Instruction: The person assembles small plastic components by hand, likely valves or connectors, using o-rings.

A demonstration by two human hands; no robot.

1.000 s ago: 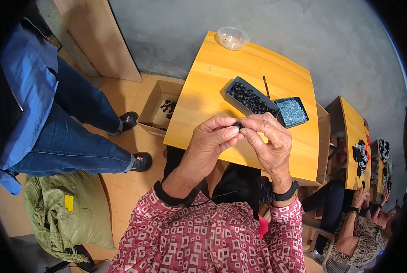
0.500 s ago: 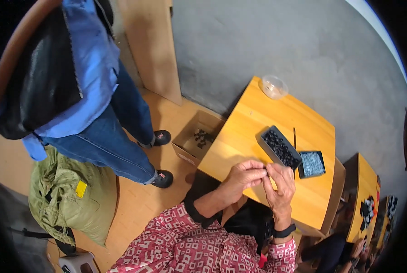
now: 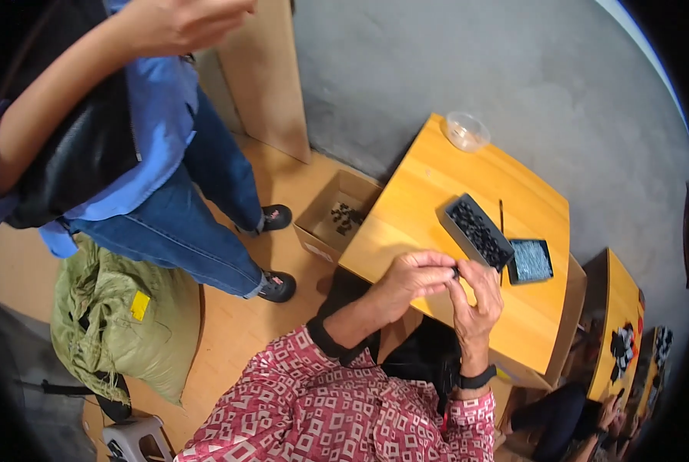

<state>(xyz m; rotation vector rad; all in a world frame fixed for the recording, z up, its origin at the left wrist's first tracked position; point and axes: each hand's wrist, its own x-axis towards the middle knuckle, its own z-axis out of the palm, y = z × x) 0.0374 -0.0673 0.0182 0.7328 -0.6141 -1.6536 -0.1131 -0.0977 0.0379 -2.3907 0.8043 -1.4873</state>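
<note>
My left hand (image 3: 410, 283) and my right hand (image 3: 477, 299) meet over the near edge of a yellow wooden table (image 3: 406, 208). Between their pinched fingertips is a small black piece (image 3: 456, 272), too small for me to name its kind. Just beyond my right hand, a dark grey tray (image 3: 450, 225) holds many small black pieces (image 3: 475, 231). To its right lies a black box (image 3: 546, 278) with a mass of thin, pale blue-grey pieces (image 3: 531, 260) in it. A slim dark rod (image 3: 502, 219) lies between the two containers.
A clear plastic bowl (image 3: 467, 131) stands at the table's far corner. On the floor left of the table, a cardboard box (image 3: 317, 223) contains black pieces. Another person (image 3: 159, 154) stands at the left near a green sack (image 3: 159, 339) and a grey stool (image 3: 132, 439). Other work tables (image 3: 615, 308) stand at right.
The standing person's forearm and hand have come into view at the upper left. The table appears slightly higher in the picture. My hands stay pinched together, with the black piece now showing more.
</note>
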